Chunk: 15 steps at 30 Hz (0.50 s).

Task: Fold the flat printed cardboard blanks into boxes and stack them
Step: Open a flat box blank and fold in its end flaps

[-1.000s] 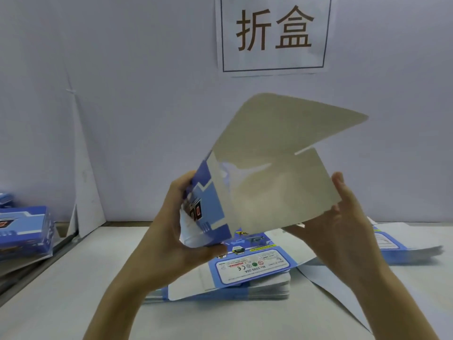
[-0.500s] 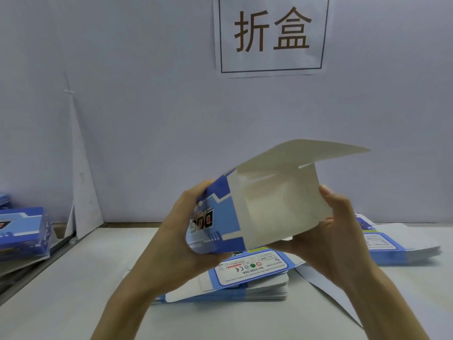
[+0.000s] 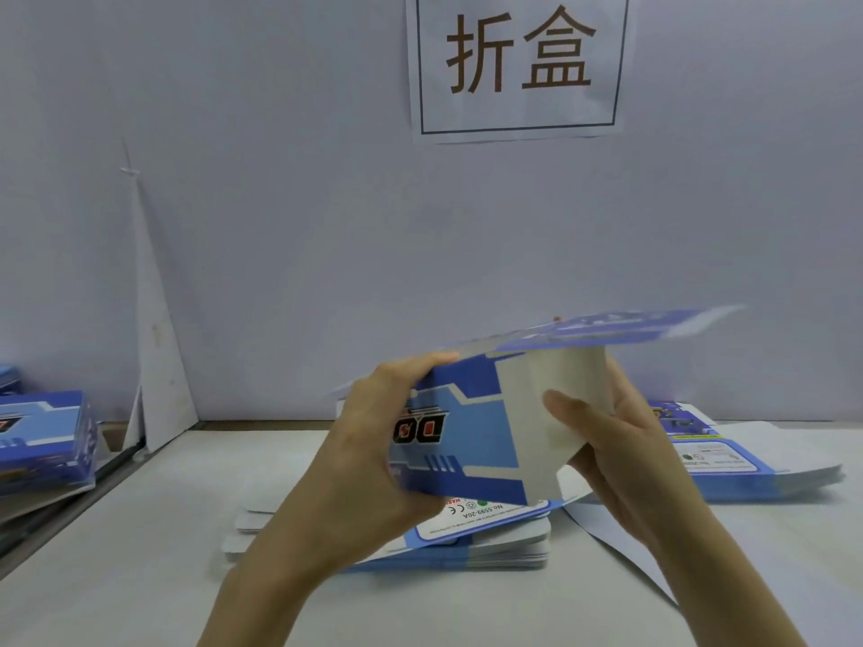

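Parts in view: left hand [image 3: 373,441] and right hand [image 3: 607,441], each with its forearm, left forearm [image 3: 280,576] and right forearm [image 3: 710,567], reaching to the lower frame edge. Both hands are bare, and both forearms are uncovered along the whole length in view (wrists included; anything worn higher up lies outside the frame). Fingers are slim and smooth in outline, the wrists are narrow, and the forearms widen evenly toward the bottom edge. Fine detail such as the nails is too blurred to record.
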Motion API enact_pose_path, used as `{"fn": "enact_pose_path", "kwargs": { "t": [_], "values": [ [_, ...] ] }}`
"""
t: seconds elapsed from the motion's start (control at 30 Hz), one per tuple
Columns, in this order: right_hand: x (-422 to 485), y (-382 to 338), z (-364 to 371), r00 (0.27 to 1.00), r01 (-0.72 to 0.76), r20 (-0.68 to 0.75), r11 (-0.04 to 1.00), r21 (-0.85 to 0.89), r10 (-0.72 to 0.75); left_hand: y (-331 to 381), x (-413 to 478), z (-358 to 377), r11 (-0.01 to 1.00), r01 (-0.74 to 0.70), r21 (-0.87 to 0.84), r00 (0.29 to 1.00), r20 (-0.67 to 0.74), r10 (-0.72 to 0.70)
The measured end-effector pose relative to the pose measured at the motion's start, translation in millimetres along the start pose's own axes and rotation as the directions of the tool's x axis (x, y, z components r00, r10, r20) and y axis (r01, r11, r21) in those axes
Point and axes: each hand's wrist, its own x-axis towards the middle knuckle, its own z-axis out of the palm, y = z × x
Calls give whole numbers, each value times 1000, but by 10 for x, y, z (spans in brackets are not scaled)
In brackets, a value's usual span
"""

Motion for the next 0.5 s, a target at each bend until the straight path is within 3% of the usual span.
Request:
{"fn": "enact_pose_path", "kwargs": {
  "t": [0.07, 0.23, 0.33, 0.5],
  "values": [
    [-35, 48, -10, 998, 33, -47, 998, 61, -30, 21, 22, -9, 997, -37, 69, 998, -55, 41],
    [-72, -64, -53, 968, -83, 246, 982, 172, 38, -35, 12, -169, 995, 99, 5, 989, -114, -98],
    [-74, -58, -31, 988, -92, 138, 970, 227, 62, -44, 8, -185, 994, 105, -31, 992, -66, -107],
    [-74, -62, -25, 999, 22, 32, 999, 24, -23, 1, 8, -151, 995, 91, -34, 993, -71, -94]
  ]
}}
